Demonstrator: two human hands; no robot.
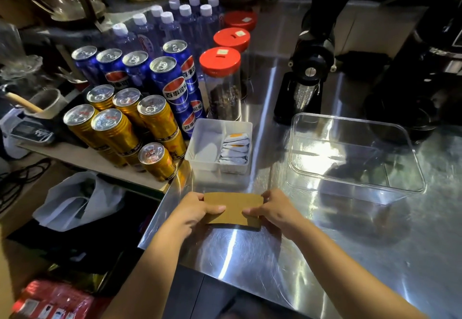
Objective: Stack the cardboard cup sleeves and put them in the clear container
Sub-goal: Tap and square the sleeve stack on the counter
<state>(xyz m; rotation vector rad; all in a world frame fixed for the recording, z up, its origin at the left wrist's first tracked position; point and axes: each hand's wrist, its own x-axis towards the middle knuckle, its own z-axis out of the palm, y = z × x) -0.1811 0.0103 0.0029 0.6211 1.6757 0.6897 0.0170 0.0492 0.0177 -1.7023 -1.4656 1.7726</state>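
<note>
A flat brown stack of cardboard cup sleeves (233, 207) lies on the steel counter near its left front corner. My left hand (193, 210) grips its left end, thumb on top. My right hand (272, 210) grips its right end the same way. The clear container (410, 168) stands to the right and a little farther back, with nothing in it. How many sleeves are in the stack cannot be told.
A white divided tray (200, 143) with sachets sits just behind the sleeves. Gold cans (155, 118), blue cans (170, 81), water bottles and red-lidded jars (221, 81) crowd the left. A black grinder (310, 68) stands behind the container. The counter edge (155, 218) drops off at left.
</note>
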